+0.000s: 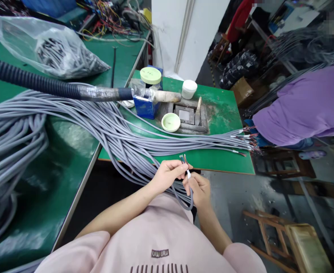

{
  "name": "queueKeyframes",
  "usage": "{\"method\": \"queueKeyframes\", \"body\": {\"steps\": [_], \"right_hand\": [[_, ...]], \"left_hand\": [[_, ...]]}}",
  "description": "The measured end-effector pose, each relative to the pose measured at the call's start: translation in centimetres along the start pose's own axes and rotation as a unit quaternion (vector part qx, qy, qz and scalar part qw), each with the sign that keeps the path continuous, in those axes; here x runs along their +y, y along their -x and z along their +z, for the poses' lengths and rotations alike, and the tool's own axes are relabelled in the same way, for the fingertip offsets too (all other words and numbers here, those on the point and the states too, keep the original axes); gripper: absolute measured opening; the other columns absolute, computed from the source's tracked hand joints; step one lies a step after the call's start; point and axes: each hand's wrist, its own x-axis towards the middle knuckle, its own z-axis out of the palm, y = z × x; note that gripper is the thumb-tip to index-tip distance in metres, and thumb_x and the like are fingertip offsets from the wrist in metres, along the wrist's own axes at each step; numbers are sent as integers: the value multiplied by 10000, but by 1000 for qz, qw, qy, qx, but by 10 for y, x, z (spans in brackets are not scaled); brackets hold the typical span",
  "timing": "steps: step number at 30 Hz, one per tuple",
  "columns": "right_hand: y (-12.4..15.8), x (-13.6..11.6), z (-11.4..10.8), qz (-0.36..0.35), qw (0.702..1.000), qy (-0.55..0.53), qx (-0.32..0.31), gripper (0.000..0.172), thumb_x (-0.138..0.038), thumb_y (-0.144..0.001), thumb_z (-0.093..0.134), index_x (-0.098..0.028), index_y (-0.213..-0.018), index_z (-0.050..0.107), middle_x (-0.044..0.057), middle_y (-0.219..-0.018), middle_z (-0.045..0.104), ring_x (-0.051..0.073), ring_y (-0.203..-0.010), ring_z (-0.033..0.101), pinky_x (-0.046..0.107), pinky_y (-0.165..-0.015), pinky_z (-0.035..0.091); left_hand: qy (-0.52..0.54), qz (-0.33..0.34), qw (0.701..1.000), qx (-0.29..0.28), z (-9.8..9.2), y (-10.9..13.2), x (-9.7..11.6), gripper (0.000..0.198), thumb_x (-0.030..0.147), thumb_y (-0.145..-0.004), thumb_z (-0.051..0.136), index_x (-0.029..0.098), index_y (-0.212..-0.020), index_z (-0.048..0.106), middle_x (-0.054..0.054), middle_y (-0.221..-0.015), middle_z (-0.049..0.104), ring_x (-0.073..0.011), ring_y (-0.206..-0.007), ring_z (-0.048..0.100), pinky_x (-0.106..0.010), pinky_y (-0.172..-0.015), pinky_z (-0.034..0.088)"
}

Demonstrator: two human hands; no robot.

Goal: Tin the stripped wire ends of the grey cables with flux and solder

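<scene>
Close to my body, both hands are on the end of one grey cable. My left hand pinches the thin stripped wires, which fan out above its fingertips. Just below, my right hand is closed around the cable near its white sleeve. From there the cable bends down in a loop. Behind my hands a thick bundle of grey cables runs across the green table, with stripped ends at the right.
A ribbed hose reaches over a blue box. Nearby stand a soldering pot, a pale green dish and a white tub. A bag of cables lies at left. A person in purple is at right, near a wooden stool.
</scene>
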Motion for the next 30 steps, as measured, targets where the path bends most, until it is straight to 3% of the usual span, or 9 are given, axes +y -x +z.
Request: {"method": "queueKeyframes", "body": {"steps": [12,22,30], "right_hand": [[-7,4,6,20,999,27,-11,311,-395,-885,509,-186,-678,612,-59,-409,487,73,-352,396,214,-410,327],[-6,6,5,31,998,57,-7,321,-406,-880,497,-190,-681,626,-50,-422,490,81,-373,405,227,-434,348],[-4,5,5,29,998,51,-6,266,-341,-870,518,-195,-676,626,-62,-424,492,74,-379,418,212,-435,347]], "left_hand": [[40,-11,997,72,-9,-4,-10,338,435,-671,757,135,-554,653,-38,-631,677,-71,-501,492,-207,-498,372],[94,-34,991,91,-8,-7,-20,308,368,-653,771,141,-533,603,-14,-617,659,-62,-500,490,-196,-493,388],[125,-7,987,100,-8,-8,-18,169,286,-677,744,153,-690,641,37,-602,593,-33,-484,458,-160,-493,370]]}}
